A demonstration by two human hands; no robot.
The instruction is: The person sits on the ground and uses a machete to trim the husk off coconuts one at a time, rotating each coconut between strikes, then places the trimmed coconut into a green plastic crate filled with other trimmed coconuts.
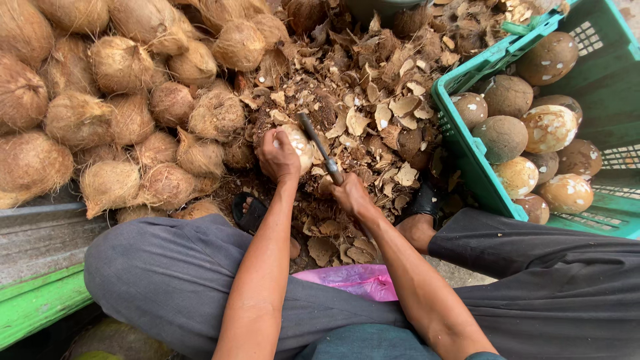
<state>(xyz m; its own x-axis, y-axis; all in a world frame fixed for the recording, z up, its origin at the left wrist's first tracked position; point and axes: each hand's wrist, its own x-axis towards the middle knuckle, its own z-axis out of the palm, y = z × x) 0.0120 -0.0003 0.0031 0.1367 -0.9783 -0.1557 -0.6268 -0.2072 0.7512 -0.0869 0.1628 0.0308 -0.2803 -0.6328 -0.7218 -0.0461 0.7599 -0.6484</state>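
- Coconut (298, 143) sits on the ground amid the shell litter, just ahead of the person's feet, partly pared so pale patches show through the brown skin.
- Left hand (277, 155) cups it from the near side, fingers wrapped over the top and pressed tight against the shell, steadying it on the pile of chips.
- Right hand (349, 193) is closed in a fist round the handle of a chopping tool (319, 147), whose dark blade slants up and touches the coconut's right side.
- Handling, as I judge it: the nut looks hard, dense and heavy for one hand; rigid, not fragile, but round and likely to roll or twist under a blow. The pared patches look smoother and may be slippery; the remaining brown skin should give better purchase.
- Best hold, I reckon: palm over the crown on the side away from the blade, fingertips kept clear of the cutting line.
- Unhusked fibrous coconuts (133, 113) are heaped at the left, just beside the working spot.
- Green plastic crate (467, 143) at the right holds pared nuts (533, 133), mottled brown and white.
- Shell scraps (380, 107) cover the ground between heap and crate; a pink plastic bag (353, 280) lies between the person's legs.
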